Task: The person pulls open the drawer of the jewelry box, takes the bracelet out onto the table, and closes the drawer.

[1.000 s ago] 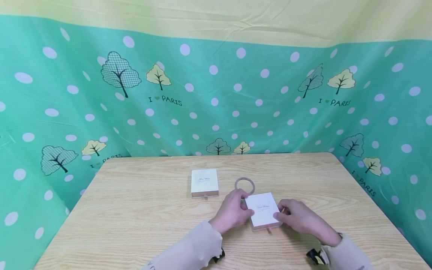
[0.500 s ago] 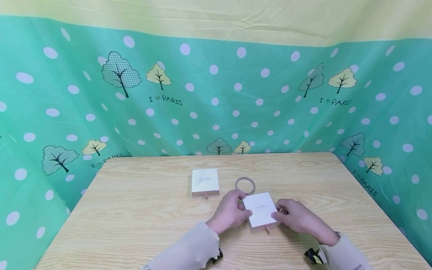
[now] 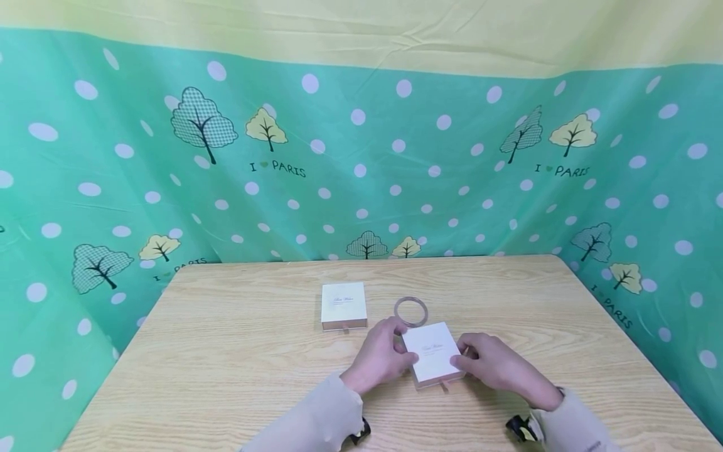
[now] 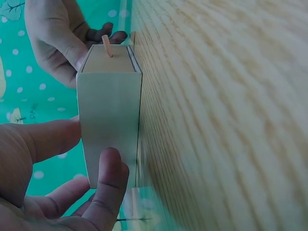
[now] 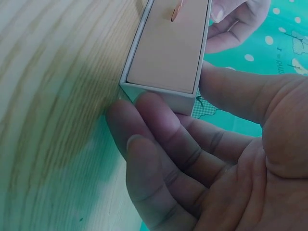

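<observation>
A white drawer-style gift box (image 3: 432, 351) with small printed lettering lies flat on the table, turned slightly. From its near side sticks a short ribbon pull tab (image 4: 107, 46), and the pinkish drawer front sits flush in the sleeve in the right wrist view. My left hand (image 3: 380, 355) holds the left side, thumb at the top edge and fingers against the side wall. On the opposite side my right hand (image 3: 491, 361) grips the box likewise, thumb on the top edge, fingertips at the side wall. Most of the right fingers are hidden in the head view.
A second white gift box (image 3: 343, 302) of the same kind stands farther back to the left. Just behind the held box lies a thin greyish-purple ring (image 3: 426, 312). A green dotted curtain (image 3: 361, 169) hangs behind and beside the wooden table (image 3: 226, 351).
Both hands have moved a little to the left with the gift box between them. The second box and the ring stay where they were on the table.
</observation>
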Demonstrator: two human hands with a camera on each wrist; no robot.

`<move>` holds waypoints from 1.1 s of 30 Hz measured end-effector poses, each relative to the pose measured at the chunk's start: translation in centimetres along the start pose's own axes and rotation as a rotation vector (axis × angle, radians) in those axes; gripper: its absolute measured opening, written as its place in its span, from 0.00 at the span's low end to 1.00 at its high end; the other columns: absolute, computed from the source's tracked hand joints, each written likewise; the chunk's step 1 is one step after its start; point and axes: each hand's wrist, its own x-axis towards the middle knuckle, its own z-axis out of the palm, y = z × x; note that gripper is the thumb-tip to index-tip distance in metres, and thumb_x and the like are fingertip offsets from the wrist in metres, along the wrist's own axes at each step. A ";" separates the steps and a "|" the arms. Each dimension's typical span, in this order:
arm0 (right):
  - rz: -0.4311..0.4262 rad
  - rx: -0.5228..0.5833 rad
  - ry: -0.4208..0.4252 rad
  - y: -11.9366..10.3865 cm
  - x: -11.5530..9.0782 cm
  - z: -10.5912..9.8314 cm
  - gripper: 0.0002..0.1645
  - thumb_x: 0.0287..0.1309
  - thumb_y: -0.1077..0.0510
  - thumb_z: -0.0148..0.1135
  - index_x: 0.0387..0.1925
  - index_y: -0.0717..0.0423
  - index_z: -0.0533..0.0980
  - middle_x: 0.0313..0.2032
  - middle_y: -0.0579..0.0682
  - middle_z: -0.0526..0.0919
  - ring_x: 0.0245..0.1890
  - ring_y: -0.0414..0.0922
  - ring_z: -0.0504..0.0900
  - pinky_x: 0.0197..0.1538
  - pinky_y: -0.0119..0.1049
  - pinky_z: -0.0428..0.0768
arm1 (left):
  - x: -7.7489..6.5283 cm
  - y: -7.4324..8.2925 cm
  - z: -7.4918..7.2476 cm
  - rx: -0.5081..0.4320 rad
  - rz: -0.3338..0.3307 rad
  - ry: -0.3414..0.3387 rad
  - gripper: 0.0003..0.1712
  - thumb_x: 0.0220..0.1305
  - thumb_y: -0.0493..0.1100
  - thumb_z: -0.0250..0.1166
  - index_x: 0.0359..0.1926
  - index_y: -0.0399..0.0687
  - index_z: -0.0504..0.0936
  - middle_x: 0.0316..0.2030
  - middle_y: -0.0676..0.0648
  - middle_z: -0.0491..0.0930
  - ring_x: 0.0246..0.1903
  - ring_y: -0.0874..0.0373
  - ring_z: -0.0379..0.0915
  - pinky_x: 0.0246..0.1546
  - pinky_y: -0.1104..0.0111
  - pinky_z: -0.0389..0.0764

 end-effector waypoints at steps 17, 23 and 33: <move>-0.036 -0.011 -0.006 -0.4 0.6 0.5 0.09 0.61 0.54 0.62 0.33 0.56 0.75 0.24 0.47 0.76 0.22 0.43 0.74 0.23 0.33 0.72 | -0.5 -0.7 -0.8 -0.026 -0.014 -0.003 0.26 0.48 0.37 0.74 0.47 0.38 0.73 0.35 0.48 0.72 0.29 0.60 0.71 0.23 0.70 0.76; -0.026 0.044 -0.025 -0.6 0.7 0.7 0.09 0.61 0.56 0.62 0.35 0.58 0.75 0.25 0.49 0.77 0.21 0.46 0.77 0.22 0.36 0.77 | -0.6 -0.8 -1.1 -0.029 -0.025 0.002 0.26 0.48 0.37 0.75 0.47 0.38 0.73 0.36 0.48 0.72 0.29 0.60 0.71 0.23 0.70 0.77; -0.038 0.131 -0.031 -1.1 0.9 1.0 0.09 0.60 0.59 0.62 0.35 0.62 0.75 0.28 0.51 0.76 0.21 0.46 0.80 0.23 0.37 0.81 | -0.8 -1.1 -1.5 -0.030 -0.025 0.023 0.27 0.45 0.37 0.75 0.45 0.38 0.73 0.34 0.48 0.72 0.29 0.60 0.71 0.24 0.70 0.76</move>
